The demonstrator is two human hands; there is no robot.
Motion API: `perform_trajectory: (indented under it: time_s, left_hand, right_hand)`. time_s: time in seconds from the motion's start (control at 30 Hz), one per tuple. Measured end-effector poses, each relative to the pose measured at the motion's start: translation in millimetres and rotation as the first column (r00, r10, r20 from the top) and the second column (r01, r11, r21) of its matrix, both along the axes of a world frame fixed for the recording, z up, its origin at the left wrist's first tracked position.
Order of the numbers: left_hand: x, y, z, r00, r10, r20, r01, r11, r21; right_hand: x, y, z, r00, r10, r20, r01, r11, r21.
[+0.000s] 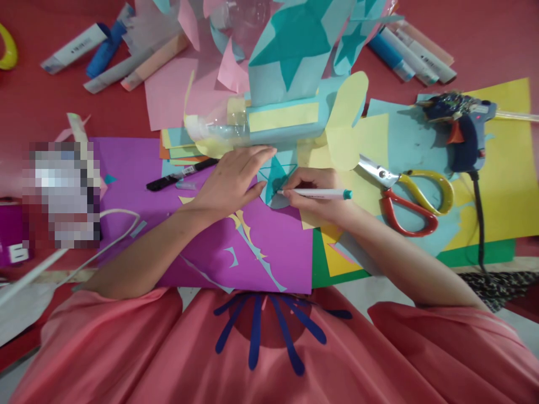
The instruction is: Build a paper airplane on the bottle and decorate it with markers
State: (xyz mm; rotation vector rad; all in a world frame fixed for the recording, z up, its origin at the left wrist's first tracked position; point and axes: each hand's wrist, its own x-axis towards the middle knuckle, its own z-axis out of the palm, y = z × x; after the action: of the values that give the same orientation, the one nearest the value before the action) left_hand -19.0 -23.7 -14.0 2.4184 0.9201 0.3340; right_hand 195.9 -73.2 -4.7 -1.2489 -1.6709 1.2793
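Observation:
My right hand is closed on a white marker with a teal end, its tip on a light blue paper piece. A star on that piece is partly coloured teal. My left hand lies with its fingers spread at the piece's left side, holding nothing. Just beyond, a clear plastic bottle wrapped in blue paper lies on its side, with a yellow strip and yellow rounded shapes on it. Purple paper lies beneath my left forearm.
Scissors with red and yellow handles lie right of my right hand. Further right is a blue glue gun with a dark cord. A black marker rests left. Several markers and star-decorated paper are at the back.

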Motion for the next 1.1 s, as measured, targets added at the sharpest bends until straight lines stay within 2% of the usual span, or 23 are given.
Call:
perform_trajectory:
  time_s: [0.17, 0.5, 0.67, 0.83, 0.97, 1.1]
  left_hand:
    - [0.9, -0.3, 1.3, 1.000, 0.005, -0.021, -0.005, 1.000, 0.010]
    - [-0.3, -0.2, -0.1, 1.000, -0.016, 0.000, 0.016, 0.999, 0.029]
    - [-0.8, -0.4, -1.2, 1.000, -0.011, 0.019, 0.011, 1.000, 0.025]
    - [0.4, -0.4, 0.4, 1.000, -0.013, -0.014, 0.013, 1.000, 0.017]
    - [0.6, 0.3, -0.6, 1.000, -0.014, 0.002, 0.014, 1.000, 0.016]
    - [-0.2, 0.5, -2.1, 1.000, -0.021, 0.009, 0.020, 0.999, 0.033]
  right_hand:
    - [0.5, -1.0, -1.2, 0.998, -0.061, 0.005, 0.061, 0.998, 0.001]
    - [-0.5, -0.7, -0.5, 0.997, -0.073, -0.006, 0.073, 0.997, -0.006]
    - [1.5, 0.3, 1.9, 0.999, -0.040, 0.025, 0.041, 0.999, -0.031]
    - [1.8, -1.3, -0.5, 0.995, 0.097, 0.017, -0.096, 0.995, -0.010]
    - [0.9, -2.4, -3.4, 0.997, 0.068, 0.022, -0.069, 0.997, 0.021]
    - [3.3, -0.6, -0.7, 0.998, 0.052, -0.045, -0.055, 0.997, -0.057]
